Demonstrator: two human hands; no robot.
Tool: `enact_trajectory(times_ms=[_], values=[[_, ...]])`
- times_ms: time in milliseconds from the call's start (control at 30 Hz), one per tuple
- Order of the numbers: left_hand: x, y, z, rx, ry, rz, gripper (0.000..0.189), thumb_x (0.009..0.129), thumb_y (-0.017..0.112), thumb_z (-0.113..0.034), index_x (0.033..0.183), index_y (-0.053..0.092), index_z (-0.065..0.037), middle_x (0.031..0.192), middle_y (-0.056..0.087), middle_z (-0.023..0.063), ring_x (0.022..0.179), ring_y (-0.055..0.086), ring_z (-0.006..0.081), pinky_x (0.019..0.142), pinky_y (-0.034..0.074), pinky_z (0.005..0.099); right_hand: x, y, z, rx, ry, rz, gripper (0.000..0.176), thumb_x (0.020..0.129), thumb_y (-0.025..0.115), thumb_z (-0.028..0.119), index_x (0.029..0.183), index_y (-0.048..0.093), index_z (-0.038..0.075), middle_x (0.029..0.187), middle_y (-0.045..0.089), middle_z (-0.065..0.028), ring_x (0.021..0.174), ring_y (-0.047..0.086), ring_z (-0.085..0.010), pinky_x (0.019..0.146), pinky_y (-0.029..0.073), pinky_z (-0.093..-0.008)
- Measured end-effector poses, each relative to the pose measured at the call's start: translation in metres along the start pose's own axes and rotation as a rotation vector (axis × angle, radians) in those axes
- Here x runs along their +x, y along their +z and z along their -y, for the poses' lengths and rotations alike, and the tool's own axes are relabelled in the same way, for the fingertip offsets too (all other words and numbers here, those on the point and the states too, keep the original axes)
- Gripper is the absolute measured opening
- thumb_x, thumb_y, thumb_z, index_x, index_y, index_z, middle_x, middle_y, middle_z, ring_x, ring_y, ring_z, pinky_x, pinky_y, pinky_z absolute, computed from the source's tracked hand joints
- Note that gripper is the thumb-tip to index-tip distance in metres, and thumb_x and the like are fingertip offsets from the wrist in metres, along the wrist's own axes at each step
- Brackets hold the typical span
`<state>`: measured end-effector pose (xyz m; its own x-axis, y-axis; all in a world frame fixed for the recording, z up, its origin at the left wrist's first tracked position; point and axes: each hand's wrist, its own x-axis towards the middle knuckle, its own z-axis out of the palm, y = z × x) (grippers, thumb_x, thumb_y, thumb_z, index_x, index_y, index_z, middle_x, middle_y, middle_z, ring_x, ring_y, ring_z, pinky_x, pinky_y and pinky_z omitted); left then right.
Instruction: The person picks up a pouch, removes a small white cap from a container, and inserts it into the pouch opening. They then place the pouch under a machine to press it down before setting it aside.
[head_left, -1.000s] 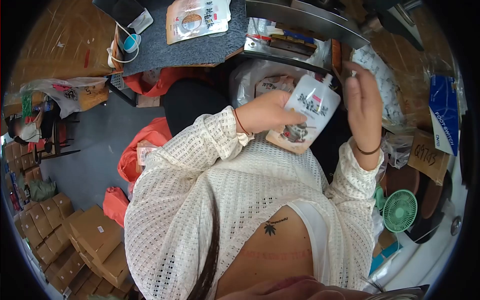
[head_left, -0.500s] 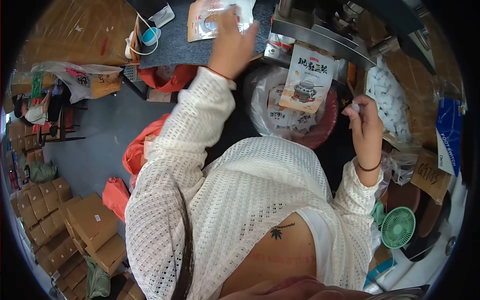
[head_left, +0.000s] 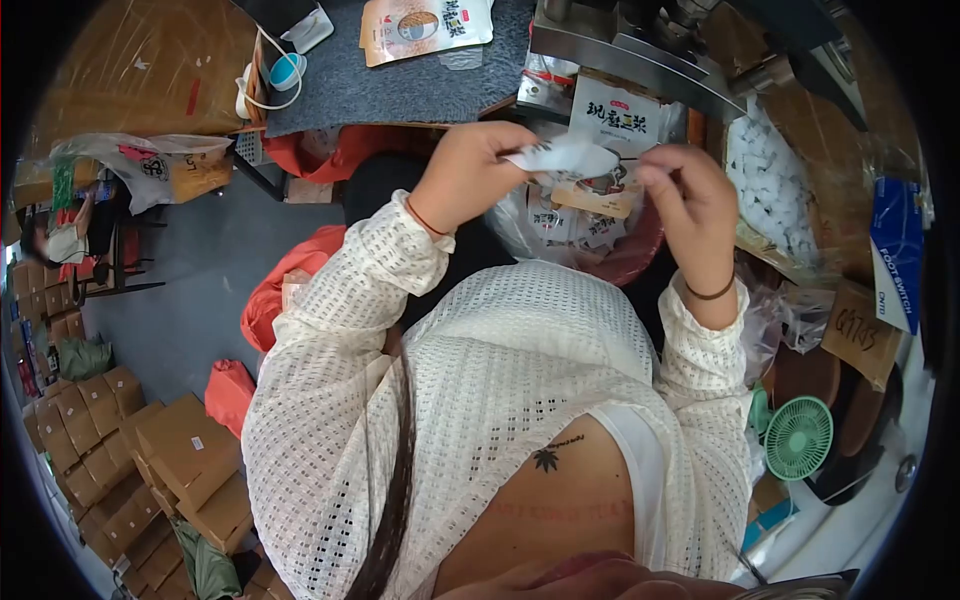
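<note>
My left hand (head_left: 470, 178) pinches one end of a whitish pouch (head_left: 568, 158), blurred and held nearly edge-on. At its other end, my right hand (head_left: 697, 205) has thumb and forefinger drawn together; what lies between them is hidden. Behind the held pouch, a printed pouch (head_left: 610, 110) stands under the metal machine (head_left: 630, 55). Below both hands is a red bin (head_left: 640, 262) lined with clear plastic, with several printed pouches (head_left: 560, 225) inside.
Flat printed pouches (head_left: 425, 28) lie on the grey table mat (head_left: 400, 95). A box of small white packets (head_left: 770, 185) stands at right, near a blue box (head_left: 895, 255) and a green fan (head_left: 798, 438). Cartons (head_left: 190, 445) are stacked at lower left; another person sits far left.
My left hand has come from the pouches on the mat down to the middle, now holding a pouch. My right hand, earlier with a small white thing in its fingers, has moved left towards it.
</note>
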<state>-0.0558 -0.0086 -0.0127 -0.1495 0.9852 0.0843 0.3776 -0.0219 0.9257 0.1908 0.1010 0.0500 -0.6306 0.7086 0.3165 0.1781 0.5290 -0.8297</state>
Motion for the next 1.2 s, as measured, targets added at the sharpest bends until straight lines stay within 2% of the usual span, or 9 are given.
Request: enact_trajectory(times_ms=[100, 300, 500, 600, 733, 867, 933, 1100, 1200], values=[[0.003, 0.022, -0.016, -0.064, -0.054, 0.032, 0.017, 0.09, 0.079, -0.01, 0.1, 0.077, 0.003, 0.089, 0.075, 0.0067, 0.077, 0.067, 0.0102, 0.07, 0.053, 0.0264, 0.011, 0.005, 0.003, 0.228, 0.093, -0.161, 0.018, 0.091, 0.078, 0.009, 0.106, 0.076, -0.001, 0.088, 0.075, -0.0059, 0.076, 0.066, -0.0108, 0.07, 0.052, -0.0282], [0.001, 0.061, -0.037, -0.694, -0.292, 0.27, 0.03, 0.105, 0.065, -0.025, 0.113, 0.074, 0.003, 0.101, 0.078, 0.0082, 0.085, 0.071, 0.0098, 0.078, 0.058, 0.0256, 0.011, -0.004, -0.003, -0.181, -0.02, -0.119, 0.017, 0.091, 0.078, 0.012, 0.102, 0.074, 0.0, 0.086, 0.074, -0.0111, 0.074, 0.067, -0.017, 0.068, 0.05, -0.0303], [0.004, 0.082, -0.034, -0.615, -0.329, 0.354, 0.03, 0.103, 0.068, -0.023, 0.113, 0.074, 0.004, 0.094, 0.077, 0.0044, 0.078, 0.068, 0.0064, 0.067, 0.055, 0.0235, 0.001, -0.022, -0.009, 0.145, 0.194, -0.28, 0.014, 0.093, 0.077, 0.008, 0.098, 0.073, -0.004, 0.077, 0.069, 0.0002, 0.067, 0.058, -0.005, 0.06, 0.046, -0.0231], [0.004, 0.089, -0.035, -0.616, -0.299, 0.293, 0.033, 0.103, 0.068, -0.027, 0.111, 0.074, 0.005, 0.092, 0.077, 0.0036, 0.073, 0.067, 0.0059, 0.062, 0.054, 0.0238, 0.0, -0.016, -0.01, 0.103, 0.209, -0.201, 0.013, 0.092, 0.078, 0.007, 0.097, 0.074, -0.005, 0.078, 0.07, -0.0008, 0.068, 0.058, -0.005, 0.061, 0.047, -0.0231], [0.002, 0.09, -0.038, -0.695, -0.387, 0.335, 0.036, 0.103, 0.067, -0.029, 0.113, 0.073, 0.005, 0.096, 0.076, 0.0041, 0.077, 0.067, 0.0065, 0.067, 0.055, 0.0239, 0.0, -0.028, -0.01, -0.262, 0.099, -0.078, 0.015, 0.096, 0.073, 0.011, 0.097, 0.074, -0.004, 0.087, 0.075, -0.0103, 0.072, 0.065, -0.0159, 0.067, 0.051, -0.0284], [0.003, 0.087, -0.044, -0.823, -0.433, 0.462, 0.033, 0.101, 0.068, -0.02, 0.122, 0.069, 0.005, 0.113, 0.075, 0.01, 0.096, 0.07, 0.0121, 0.085, 0.057, 0.0274, -0.004, -0.042, -0.013, -0.082, 0.074, 0.054, 0.024, 0.104, 0.062, 0.018, 0.111, 0.072, -0.003, 0.099, 0.075, -0.015, 0.082, 0.069, -0.0215, 0.077, 0.053, -0.0311], [0.006, 0.083, -0.037, -0.795, -0.413, 0.515, 0.031, 0.1, 0.068, -0.013, 0.125, 0.068, 0.005, 0.12, 0.074, 0.0128, 0.103, 0.071, 0.0151, 0.093, 0.056, 0.0292, -0.003, -0.06, -0.014, -0.357, -0.022, -0.146, 0.031, 0.106, 0.058, 0.022, 0.119, 0.069, -0.003, 0.111, 0.073, -0.0207, 0.098, 0.071, -0.0305, 0.087, 0.053, -0.0381], [0.04, 0.054, -0.02, -0.894, -0.376, 0.355, 0.033, 0.096, 0.067, -0.004, 0.127, 0.065, 0.009, 0.123, 0.072, 0.0173, 0.107, 0.072, 0.0211, 0.094, 0.059, 0.0336, -0.004, -0.112, -0.064, -1.014, 0.027, 0.031, 0.037, 0.102, 0.06, 0.021, 0.134, 0.061, 0.004, 0.129, 0.063, -0.0229, 0.111, 0.062, -0.0451, 0.095, 0.051, -0.0472], [0.065, 0.045, -0.012, -0.909, -0.439, 0.277, 0.035, 0.096, 0.068, -0.004, 0.127, 0.063, 0.012, 0.123, 0.072, 0.0192, 0.107, 0.072, 0.0224, 0.093, 0.059, 0.0341, -0.008, -0.107, -0.075, -1.012, -0.107, 0.085, 0.036, 0.099, 0.062, 0.02, 0.132, 0.061, 0.006, 0.129, 0.061, -0.0219, 0.114, 0.059, -0.0438, 0.096, 0.048, -0.0484]])
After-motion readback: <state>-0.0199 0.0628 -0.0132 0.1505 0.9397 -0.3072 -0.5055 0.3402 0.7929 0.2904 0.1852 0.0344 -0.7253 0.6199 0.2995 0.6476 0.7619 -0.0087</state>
